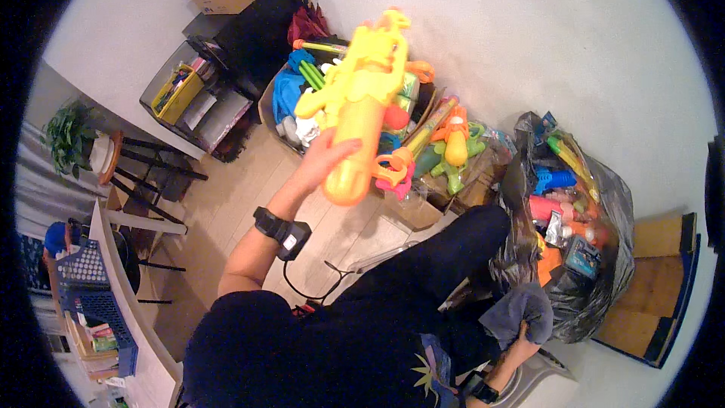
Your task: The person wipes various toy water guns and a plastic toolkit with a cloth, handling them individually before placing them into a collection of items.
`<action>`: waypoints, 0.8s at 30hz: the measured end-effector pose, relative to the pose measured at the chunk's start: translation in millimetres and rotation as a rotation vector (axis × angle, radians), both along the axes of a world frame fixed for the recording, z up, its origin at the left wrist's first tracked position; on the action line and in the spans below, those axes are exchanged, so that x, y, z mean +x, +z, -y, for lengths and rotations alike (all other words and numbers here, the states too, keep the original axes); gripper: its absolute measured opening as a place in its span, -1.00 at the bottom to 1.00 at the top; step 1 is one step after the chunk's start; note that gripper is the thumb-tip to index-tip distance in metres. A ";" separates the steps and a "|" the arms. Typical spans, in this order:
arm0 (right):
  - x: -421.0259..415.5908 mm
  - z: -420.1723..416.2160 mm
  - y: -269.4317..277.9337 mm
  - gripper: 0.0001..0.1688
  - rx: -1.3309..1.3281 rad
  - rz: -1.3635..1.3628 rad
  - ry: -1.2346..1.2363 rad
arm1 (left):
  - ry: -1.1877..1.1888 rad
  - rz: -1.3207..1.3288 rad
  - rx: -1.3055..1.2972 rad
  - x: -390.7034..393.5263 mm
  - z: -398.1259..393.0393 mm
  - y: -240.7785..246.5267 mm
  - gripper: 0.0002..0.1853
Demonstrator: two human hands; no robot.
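Observation:
My left hand [320, 167] grips a yellow and orange toy water gun [362, 102] by its rounded orange tank and holds it up above the floor. The gun hides part of the toys behind it. Down at the right, my right hand [525, 343] holds a grey cloth [518, 317], bunched and hanging over the fingers. Close to the cloth stands an open black plastic bag [614, 289] filled with toys. Among them are a blue toy [555, 180], a pink toy [544, 208] and a dark package [582, 256].
Toys fill cardboard boxes by the wall, including a yellow and orange water gun [456, 150] and a yellow tube [433, 124]. A stool [110, 156] bears a potted plant [71, 133]. Blue baskets [96, 294] stand on a table [150, 345] at left. Flattened cardboard [651, 289] leans at right.

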State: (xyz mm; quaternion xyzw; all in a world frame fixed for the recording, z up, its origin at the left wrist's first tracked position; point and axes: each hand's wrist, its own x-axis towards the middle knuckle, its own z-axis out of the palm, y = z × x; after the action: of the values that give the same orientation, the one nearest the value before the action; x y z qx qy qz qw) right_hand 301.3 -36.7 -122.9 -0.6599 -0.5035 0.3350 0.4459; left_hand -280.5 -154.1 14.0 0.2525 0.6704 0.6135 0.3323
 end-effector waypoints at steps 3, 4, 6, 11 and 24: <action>-8.4 -2.0 6.3 -0.34 -0.016 -0.022 -0.014 | 0.142 -0.045 -0.014 -51.4 20.4 -41.8 -0.48; -5.2 -3.8 2.1 -0.35 -0.018 0.020 -0.014 | 0.185 -0.055 -0.039 -67.0 26.5 -56.4 -0.47; 3.3 -9.4 -8.7 -0.35 -0.021 0.105 -0.014 | 0.271 -0.074 -0.086 -95.5 35.3 -84.0 -0.45; -20.4 -13.3 7.5 -0.34 -0.052 0.135 -0.034 | 0.422 0.093 0.004 -139.2 42.3 -139.4 -0.45; -40.5 -1.2 37.9 -0.42 0.038 0.255 0.018 | 0.335 0.667 0.356 -223.8 8.6 -250.5 -0.29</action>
State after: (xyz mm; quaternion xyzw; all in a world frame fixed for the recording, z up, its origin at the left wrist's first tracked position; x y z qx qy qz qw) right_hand 260.8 -35.5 -85.0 -0.6839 -0.5684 0.2428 0.3875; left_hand -504.4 -162.7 -236.6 -0.0196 0.4413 0.8136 0.3780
